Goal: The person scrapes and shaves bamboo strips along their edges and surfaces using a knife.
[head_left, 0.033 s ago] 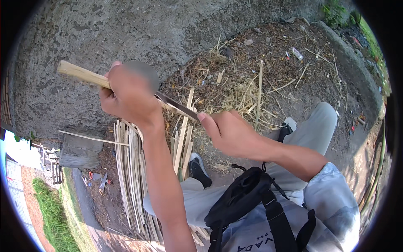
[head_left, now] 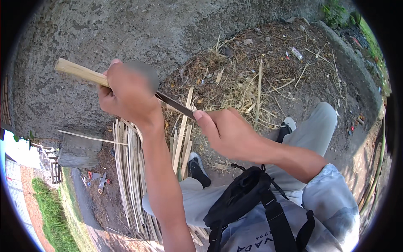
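My left hand [head_left: 132, 94] is closed around a pale split strip of wood or bamboo [head_left: 79, 72], whose squared end sticks out to the left. A round blurred patch covers part of this hand. My right hand [head_left: 226, 132] grips a knife with a long, dark, narrow blade [head_left: 178, 106]; the handle is hidden in the fist. From the right fist the blade runs up and left to the left hand, where its far end goes out of sight. A pale part of the strip shows just under the blade. The blade appears to lie along the strip, but contact is hard to make out.
Long split strips [head_left: 133, 180] lie bundled on the ground left of my legs, with shorter pieces [head_left: 181, 143] by my shoe. Shavings [head_left: 247, 98] litter the dirt ahead, below a rough concrete wall [head_left: 126, 29]. A handsaw [head_left: 102, 183] lies far left near a grey block [head_left: 82, 147].
Both hands, the strip and the knife have shifted very slightly to the left. Both grips stay the same.
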`<state>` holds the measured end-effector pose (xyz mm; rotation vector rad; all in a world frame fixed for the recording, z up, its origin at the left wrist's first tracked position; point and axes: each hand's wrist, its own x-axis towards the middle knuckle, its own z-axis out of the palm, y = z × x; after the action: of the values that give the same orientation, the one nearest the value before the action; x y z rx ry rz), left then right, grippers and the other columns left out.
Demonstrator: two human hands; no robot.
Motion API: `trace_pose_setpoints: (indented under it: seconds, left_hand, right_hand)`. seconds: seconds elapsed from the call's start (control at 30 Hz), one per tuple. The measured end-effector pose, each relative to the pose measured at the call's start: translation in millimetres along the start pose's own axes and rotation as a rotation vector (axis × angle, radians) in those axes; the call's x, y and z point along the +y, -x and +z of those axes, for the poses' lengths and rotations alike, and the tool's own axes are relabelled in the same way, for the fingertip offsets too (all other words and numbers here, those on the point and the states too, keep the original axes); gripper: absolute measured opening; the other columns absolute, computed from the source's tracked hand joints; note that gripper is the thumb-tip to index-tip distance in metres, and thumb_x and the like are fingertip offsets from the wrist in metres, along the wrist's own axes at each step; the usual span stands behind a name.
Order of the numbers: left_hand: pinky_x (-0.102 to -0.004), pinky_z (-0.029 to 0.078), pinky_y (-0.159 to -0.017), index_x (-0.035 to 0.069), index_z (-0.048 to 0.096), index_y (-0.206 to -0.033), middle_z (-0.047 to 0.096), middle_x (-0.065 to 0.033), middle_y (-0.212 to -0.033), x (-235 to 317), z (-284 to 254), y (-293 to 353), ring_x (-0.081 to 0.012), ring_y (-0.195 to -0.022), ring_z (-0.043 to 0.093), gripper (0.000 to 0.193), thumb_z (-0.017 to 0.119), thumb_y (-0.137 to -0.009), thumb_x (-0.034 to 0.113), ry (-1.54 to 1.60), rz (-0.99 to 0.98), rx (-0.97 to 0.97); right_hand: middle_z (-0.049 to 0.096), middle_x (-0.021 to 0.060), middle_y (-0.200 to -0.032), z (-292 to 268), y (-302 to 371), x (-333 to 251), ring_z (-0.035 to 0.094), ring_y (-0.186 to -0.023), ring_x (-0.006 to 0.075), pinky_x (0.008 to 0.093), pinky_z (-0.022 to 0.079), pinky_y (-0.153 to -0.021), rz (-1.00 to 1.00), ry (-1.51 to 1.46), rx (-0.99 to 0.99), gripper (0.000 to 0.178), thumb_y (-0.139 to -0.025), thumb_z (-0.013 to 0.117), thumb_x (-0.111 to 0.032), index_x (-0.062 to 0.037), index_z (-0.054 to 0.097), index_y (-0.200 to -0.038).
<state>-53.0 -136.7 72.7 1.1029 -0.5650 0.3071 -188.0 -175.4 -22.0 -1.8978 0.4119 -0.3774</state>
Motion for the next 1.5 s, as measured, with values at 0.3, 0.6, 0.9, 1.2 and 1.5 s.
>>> trace_pose_setpoints:
  seconds: [0.3, 0.6, 0.9, 1.2, 1.5]
  left_hand:
    - [-0.0270, 0.020, -0.042, 0.012, 0.034, -0.062, 0.027, 0.0019, -0.051, -2, -2, -5, -0.0083, -0.042, 0.028, 0.034, 0.057, -0.087, 0.014, -0.032, 0.008, 0.000]
    - [-0.0263, 0.019, -0.042, 0.011, 0.036, -0.062, 0.029, 0.0025, -0.050, -8, 3, -9, -0.0071, -0.042, 0.028, 0.033, 0.058, -0.086, 0.012, 0.007, 0.036, 0.030]
    - [-0.0276, 0.021, -0.043, 0.011, 0.035, -0.059, 0.027, 0.0012, -0.052, -5, 8, 6, -0.0103, -0.043, 0.031, 0.034, 0.057, -0.086, 0.013, -0.014, 0.062, -0.026]
    - [-0.0254, 0.020, -0.041, 0.010, 0.039, -0.065, 0.032, 0.0022, -0.048, 1, 6, -1, -0.0069, -0.040, 0.027, 0.029, 0.059, -0.086, 0.013, 0.045, 0.070, 0.004]
    - [-0.0260, 0.019, -0.041, 0.009, 0.038, -0.063, 0.029, 0.0028, -0.049, -2, -2, -5, -0.0066, -0.041, 0.025, 0.030, 0.059, -0.085, 0.013, 0.040, 0.047, -0.021]
  right_hand:
    - [0.046, 0.0188, -0.047, -6, -7, 3, 0.043, -0.042, 0.0330, 0.0462, 0.039, -0.051, 0.062, 0.048, -0.042, 0.057, -0.102, 0.036, -0.035, 0.0043, 0.055, -0.065]
    - [0.044, 0.0203, -0.048, 19, -9, 63, 0.045, -0.042, 0.0335, 0.0469, 0.038, -0.050, -0.047, 0.157, 0.049, 0.055, -0.102, 0.039, -0.031, 0.0054, 0.052, -0.064]
    - [0.054, 0.0291, -0.055, 20, 0, 61, 0.058, -0.057, 0.0478, 0.0531, 0.047, -0.061, 0.037, 0.105, 0.096, 0.050, -0.099, 0.043, -0.031, 0.0079, 0.063, -0.076]
    - [0.050, 0.0240, -0.055, 29, -3, 52, 0.046, -0.049, 0.0403, 0.0484, 0.041, -0.056, -0.002, 0.107, 0.123, 0.051, -0.101, 0.042, -0.030, 0.0051, 0.055, -0.067]
    - [0.050, 0.0277, -0.050, 20, 5, 24, 0.055, -0.051, 0.0468, 0.0498, 0.047, -0.055, -0.080, 0.020, 0.158, 0.053, -0.099, 0.044, -0.033, 0.0078, 0.061, -0.070]
